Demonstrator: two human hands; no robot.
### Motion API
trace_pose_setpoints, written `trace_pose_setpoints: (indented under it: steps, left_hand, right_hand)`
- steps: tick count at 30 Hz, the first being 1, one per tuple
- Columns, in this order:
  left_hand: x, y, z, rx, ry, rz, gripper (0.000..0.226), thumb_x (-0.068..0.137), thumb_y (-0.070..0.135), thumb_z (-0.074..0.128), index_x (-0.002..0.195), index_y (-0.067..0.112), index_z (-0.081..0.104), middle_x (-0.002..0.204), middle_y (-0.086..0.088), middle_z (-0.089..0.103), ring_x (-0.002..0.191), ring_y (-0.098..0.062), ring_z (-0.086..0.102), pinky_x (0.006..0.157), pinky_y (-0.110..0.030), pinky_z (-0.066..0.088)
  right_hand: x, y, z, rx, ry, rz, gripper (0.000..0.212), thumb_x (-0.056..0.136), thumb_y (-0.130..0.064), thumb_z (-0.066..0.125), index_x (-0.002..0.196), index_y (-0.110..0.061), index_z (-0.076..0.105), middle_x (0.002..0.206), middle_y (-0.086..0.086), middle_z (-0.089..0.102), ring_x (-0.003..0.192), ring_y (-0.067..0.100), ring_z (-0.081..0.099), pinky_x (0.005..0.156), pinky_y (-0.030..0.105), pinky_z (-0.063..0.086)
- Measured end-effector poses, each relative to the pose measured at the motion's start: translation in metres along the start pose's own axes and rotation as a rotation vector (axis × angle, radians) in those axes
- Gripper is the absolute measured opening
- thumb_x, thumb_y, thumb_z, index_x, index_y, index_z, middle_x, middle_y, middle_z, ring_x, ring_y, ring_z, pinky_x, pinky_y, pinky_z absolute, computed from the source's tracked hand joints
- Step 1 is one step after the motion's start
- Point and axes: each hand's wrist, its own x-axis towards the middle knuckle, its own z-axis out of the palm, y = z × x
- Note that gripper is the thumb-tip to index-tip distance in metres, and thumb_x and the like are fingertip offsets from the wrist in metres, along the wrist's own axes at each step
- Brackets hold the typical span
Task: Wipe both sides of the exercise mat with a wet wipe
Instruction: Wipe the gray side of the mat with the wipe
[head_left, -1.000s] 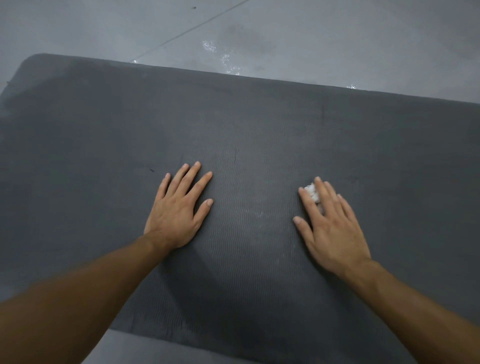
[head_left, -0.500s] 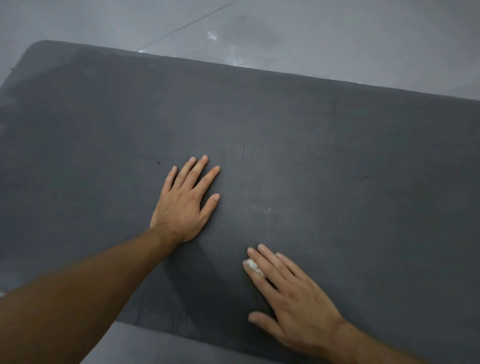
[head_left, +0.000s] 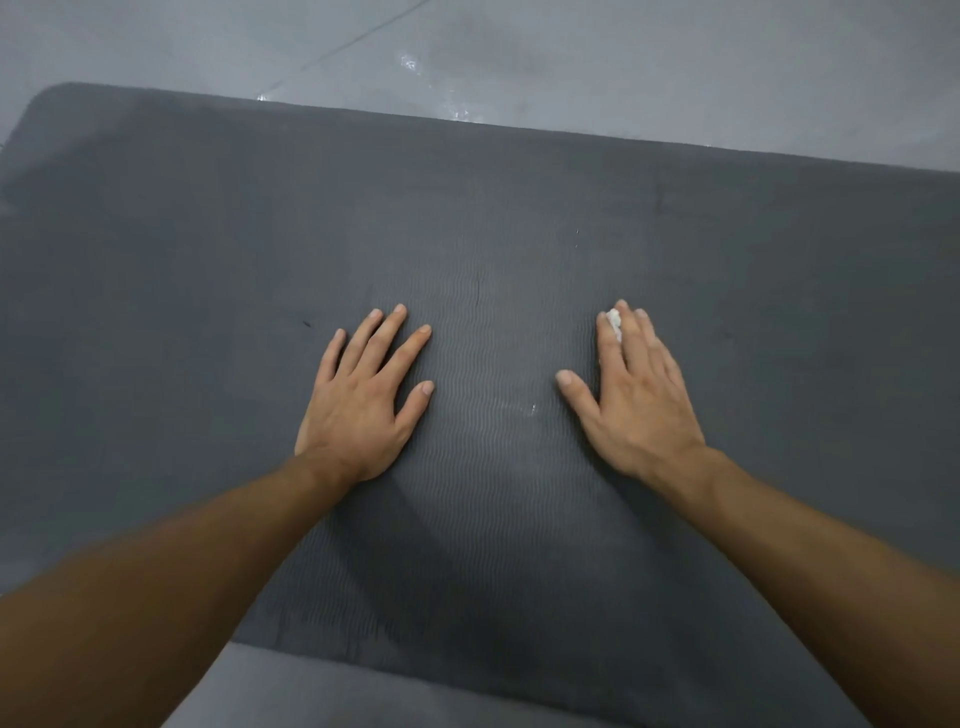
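The right hand (head_left: 639, 395) has no closed grip. Its fingers lie straight and flat, pressing a small crumpled white wet wipe (head_left: 614, 323) onto the mat, and only a wad of it shows between the first two fingers. The left hand (head_left: 363, 395) holds nothing, its grip open with palm and spread fingers resting flat beside it as a brace.

Both hands bear on the dark grey ribbed foam exercise mat (head_left: 260, 234), which lies unrolled and flat on the pale grey floor (head_left: 571, 52). One rounded corner shows at far left.

The wipe looks soft, damp and very light, so it is likely to ball up or slip out from under the fingers unless it is pressed down evenly. The mat seems light, limp and grippy. Its wavy texture should drag on the wipe, and the braced left hand should keep the mat from creeping.

To reach the underside, the near long edge or the rounded corner looks like the best place to take hold. The foam would probably flop and fold, so both hands should lift it.
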Motion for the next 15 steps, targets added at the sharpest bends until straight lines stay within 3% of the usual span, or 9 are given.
trace_pose_setpoints:
  steps: [6, 9, 12, 15]
  left_hand:
    - [0.001, 0.000, 0.001, 0.005, 0.013, -0.002, 0.062, 0.106, 0.056, 0.027, 0.163, 0.033, 0.024, 0.173, 0.005, 0.012, 0.160, -0.014, 0.003, 0.129, -0.048, 0.008]
    - [0.001, 0.000, 0.001, 0.003, 0.015, 0.002, 0.062, 0.106, 0.055, 0.027, 0.163, 0.032, 0.025, 0.173, 0.004, 0.013, 0.160, -0.015, 0.004, 0.129, -0.048, 0.009]
    - [0.000, 0.000, 0.000, 0.006, 0.006, -0.001, 0.062, 0.106, 0.056, 0.026, 0.164, 0.033, 0.023, 0.173, 0.005, 0.012, 0.160, -0.014, 0.002, 0.129, -0.048, 0.009]
    - [0.000, -0.001, 0.001, 0.006, 0.002, -0.002, 0.062, 0.106, 0.056, 0.025, 0.164, 0.033, 0.022, 0.173, 0.005, 0.011, 0.160, -0.014, 0.001, 0.129, -0.048, 0.008]
  right_hand:
    - [-0.060, -0.053, 0.019, -0.085, -0.155, -0.528, 0.086, 0.104, -0.070, 0.023, 0.166, -0.012, 0.014, 0.175, 0.005, 0.001, 0.161, 0.018, -0.009, 0.131, 0.041, 0.005]
    - [-0.083, -0.047, 0.028, -0.132, -0.153, -0.679, 0.082, 0.106, -0.067, 0.024, 0.166, -0.011, 0.019, 0.175, 0.005, 0.004, 0.161, 0.017, -0.006, 0.129, 0.039, 0.005]
    - [-0.071, -0.017, 0.025, -0.154, -0.067, -0.629, 0.077, 0.107, -0.064, 0.025, 0.164, -0.012, 0.027, 0.174, 0.005, 0.014, 0.161, 0.019, 0.006, 0.127, 0.041, 0.014]
    - [-0.037, 0.020, 0.014, -0.157, 0.031, -0.389, 0.075, 0.107, -0.063, 0.022, 0.162, -0.012, 0.032, 0.172, 0.006, 0.023, 0.160, 0.021, 0.013, 0.128, 0.041, 0.015]
